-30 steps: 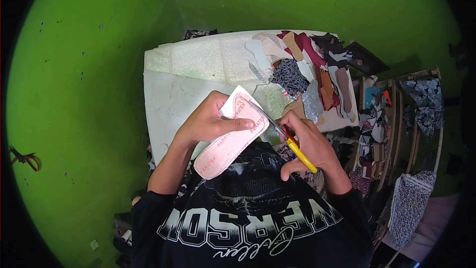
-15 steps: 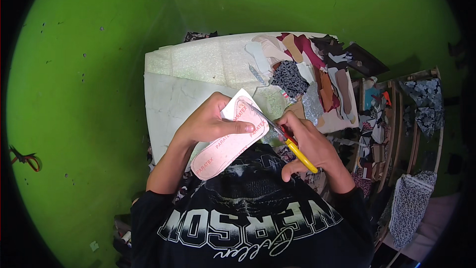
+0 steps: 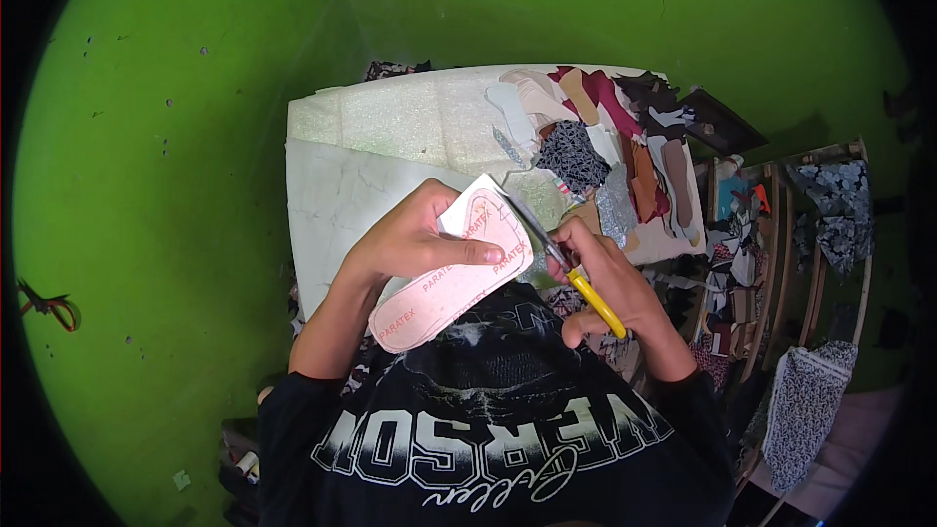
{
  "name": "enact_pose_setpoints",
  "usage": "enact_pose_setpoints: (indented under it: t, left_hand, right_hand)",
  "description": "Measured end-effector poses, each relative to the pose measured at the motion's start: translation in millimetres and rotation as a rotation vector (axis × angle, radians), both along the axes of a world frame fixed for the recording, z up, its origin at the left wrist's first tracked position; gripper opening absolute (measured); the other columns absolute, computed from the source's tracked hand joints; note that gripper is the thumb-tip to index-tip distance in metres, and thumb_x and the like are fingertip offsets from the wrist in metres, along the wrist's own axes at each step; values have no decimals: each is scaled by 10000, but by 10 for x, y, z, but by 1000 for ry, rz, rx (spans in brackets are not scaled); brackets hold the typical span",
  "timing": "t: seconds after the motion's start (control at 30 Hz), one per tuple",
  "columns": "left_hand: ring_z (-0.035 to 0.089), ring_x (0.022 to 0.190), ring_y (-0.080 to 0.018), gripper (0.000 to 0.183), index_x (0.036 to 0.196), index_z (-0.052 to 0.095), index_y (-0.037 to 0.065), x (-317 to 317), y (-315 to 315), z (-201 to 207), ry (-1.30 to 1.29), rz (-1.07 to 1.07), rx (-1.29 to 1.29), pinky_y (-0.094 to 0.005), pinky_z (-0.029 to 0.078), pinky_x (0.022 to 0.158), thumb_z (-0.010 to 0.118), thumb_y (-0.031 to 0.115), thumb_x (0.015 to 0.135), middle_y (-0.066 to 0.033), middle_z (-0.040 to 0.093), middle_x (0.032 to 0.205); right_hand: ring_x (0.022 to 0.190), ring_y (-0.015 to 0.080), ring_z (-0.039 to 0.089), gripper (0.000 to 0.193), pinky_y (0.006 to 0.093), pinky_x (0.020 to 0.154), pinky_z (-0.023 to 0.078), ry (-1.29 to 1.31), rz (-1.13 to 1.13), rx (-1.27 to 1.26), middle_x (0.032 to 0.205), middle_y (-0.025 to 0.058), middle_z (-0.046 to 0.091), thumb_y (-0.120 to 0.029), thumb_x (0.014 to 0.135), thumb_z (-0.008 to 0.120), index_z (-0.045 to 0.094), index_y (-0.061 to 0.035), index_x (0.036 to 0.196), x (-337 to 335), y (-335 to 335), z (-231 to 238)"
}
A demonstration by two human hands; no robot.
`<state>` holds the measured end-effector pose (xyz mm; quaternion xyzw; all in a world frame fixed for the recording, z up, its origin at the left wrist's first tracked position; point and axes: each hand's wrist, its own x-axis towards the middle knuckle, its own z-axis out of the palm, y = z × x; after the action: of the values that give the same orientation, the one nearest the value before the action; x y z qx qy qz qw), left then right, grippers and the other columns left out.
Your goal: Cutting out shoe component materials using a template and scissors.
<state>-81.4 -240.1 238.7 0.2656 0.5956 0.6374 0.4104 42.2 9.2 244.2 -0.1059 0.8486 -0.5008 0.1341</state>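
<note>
My left hand [image 3: 429,242] grips a pale pink insole board [image 3: 429,307], its thumb flat on top and the other fingers hidden underneath. A shoe-sole outline is drawn on the board, which tilts from lower left to upper right. Closed round the scissors [image 3: 595,303] is my right hand [image 3: 610,278], with one yellow handle showing and the other mostly hidden by fingers. The metal blades run along the board's upper right edge. Whether they touch it, I cannot tell.
Beyond my hands stands a table with a whitish cover [image 3: 342,185]. Sole-shaped pieces and coloured scraps [image 3: 639,176] lie on its right side, near a dark patterned bundle [image 3: 572,156]. A wooden rack [image 3: 771,263] holding materials is at the right, and a green wall [image 3: 195,185] rises at the left.
The scissor blades have shifted from over the board's edge to just outside it, their tips further away from me. The board has moved very slightly in my left hand.
</note>
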Motion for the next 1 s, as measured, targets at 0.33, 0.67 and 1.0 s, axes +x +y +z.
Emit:
enact_pose_setpoints:
  t: [0.33, 0.67, 1.0]
  left_hand:
    - [603, 677, -63, 246, 905, 726, -16, -26, -6, -116, 41, -72, -23, -242, 473, 608, 818, 170, 773, -40, 703, 768]
    - [596, 679, -64, 249, 904, 731, -10, -81, -2, -51, 72, -183, -41, -242, 463, 609, 814, 189, 778, -31, 704, 768]
    - [601, 700, -64, 221, 905, 730, -28, -207, -1, -87, -2, -206, -45, -241, 455, 611, 811, 126, 770, -41, 708, 782]
  right_hand:
    - [671, 375, 574, 987, 400, 632, 459, -104, 0, 96, 789, 174, 570, -649, 458, 877, 425, -7, 1055, -36, -49, 76]
    - [718, 333, 612, 1005, 378, 670, 480, 80, 33, 76, 812, 157, 600, -579, 428, 922, 425, -10, 1091, -81, -9, 75]
    - [629, 313, 583, 795, 365, 587, 444, -150, -18, 63, 718, 121, 583, -469, 528, 904, 425, -26, 983, -87, 34, 97]
